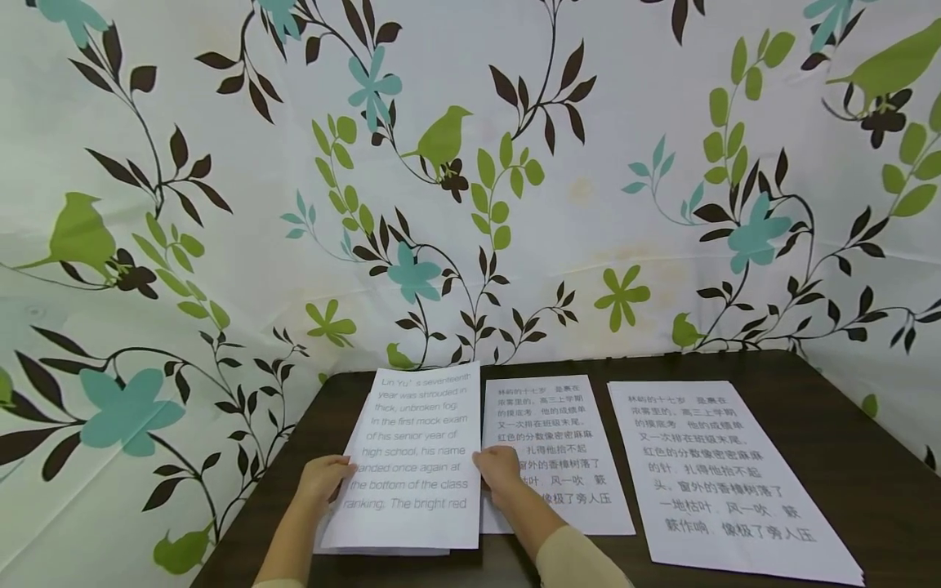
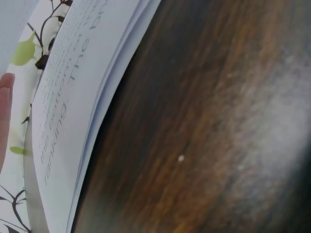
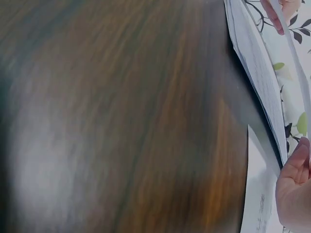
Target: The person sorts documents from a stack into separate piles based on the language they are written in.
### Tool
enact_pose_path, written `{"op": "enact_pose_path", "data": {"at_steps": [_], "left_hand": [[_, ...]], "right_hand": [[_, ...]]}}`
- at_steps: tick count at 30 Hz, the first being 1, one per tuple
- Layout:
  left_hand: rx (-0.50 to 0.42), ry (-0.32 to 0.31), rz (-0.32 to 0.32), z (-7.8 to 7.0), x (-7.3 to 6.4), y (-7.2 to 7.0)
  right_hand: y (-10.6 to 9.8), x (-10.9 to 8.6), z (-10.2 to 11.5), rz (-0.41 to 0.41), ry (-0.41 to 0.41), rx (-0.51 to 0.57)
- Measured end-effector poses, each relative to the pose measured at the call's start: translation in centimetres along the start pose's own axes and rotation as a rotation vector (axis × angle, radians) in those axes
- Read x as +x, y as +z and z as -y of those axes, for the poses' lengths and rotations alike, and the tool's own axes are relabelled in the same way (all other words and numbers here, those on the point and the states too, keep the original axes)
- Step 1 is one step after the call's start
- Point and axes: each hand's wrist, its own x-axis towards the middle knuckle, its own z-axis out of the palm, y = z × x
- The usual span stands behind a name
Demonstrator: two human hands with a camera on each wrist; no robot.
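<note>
A printed sheet of paper [image 1: 412,457] with English text is held up by both hands over the left paper stack [image 1: 452,552]. My left hand [image 1: 320,480] pinches its left edge, and my right hand [image 1: 501,474] pinches the right edge. From the right wrist view, the sheet [image 3: 295,56] appears edge-on, raised apart from the stack [image 3: 257,73], with the right hand [image 3: 295,191] at its near end. Only a finger [image 2: 5,111] of a hand shows in the left wrist view, beside the stack [image 2: 73,107].
A page of Chinese text [image 1: 555,457] lies to the right, partly covered by the right hand and forearm. Farther right is a Chinese-text paper stack [image 1: 728,482]. All rest on a dark wooden table [image 1: 831,441]; a patterned cloth [image 1: 544,196] hangs behind.
</note>
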Motion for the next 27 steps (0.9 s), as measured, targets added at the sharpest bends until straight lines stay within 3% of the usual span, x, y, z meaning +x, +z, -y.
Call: {"op": "enact_pose_path", "data": {"at_steps": [8,17,27], "left_hand": [[0.019,0.005,-0.025,0.5,0.1,-1.7],[0.014,0.014,-0.032,1.2,0.2,-2.7],[-0.01,-0.017,-0.053,1.1,0.7,-2.6]], "right_hand": [[1.8,-0.6,-0.1,0.031,0.002,0.026],[3.0,-1.1,-0.2,0.032,-0.019,0.051],[3.5,-1.0,-0.3,-0.001,-0.013,0.062]]}}
